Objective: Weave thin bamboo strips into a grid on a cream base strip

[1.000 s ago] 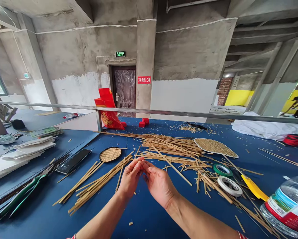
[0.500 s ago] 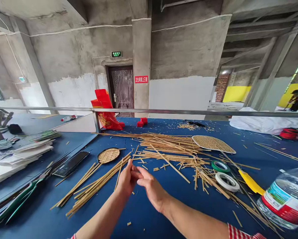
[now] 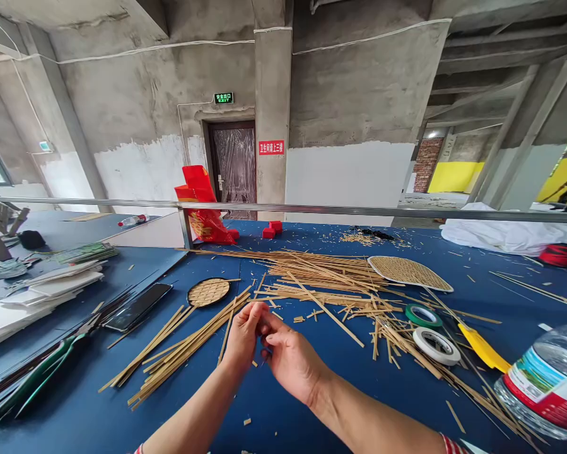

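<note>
Left hand (image 3: 243, 337) and right hand (image 3: 290, 359) meet fingertip to fingertip above the blue table (image 3: 311, 403), pinching something too small to identify. Bamboo strips (image 3: 183, 350) lie just beside. Advisable: firm, steady pinch, wrists low.

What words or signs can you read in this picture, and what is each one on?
"EXIT", with small Chinese characters above it too small to read: green exit sign over the door.
White Chinese characters, too small to read for certain: red sign on the concrete pillar.
Print too blurred to read: water bottle label.
</note>
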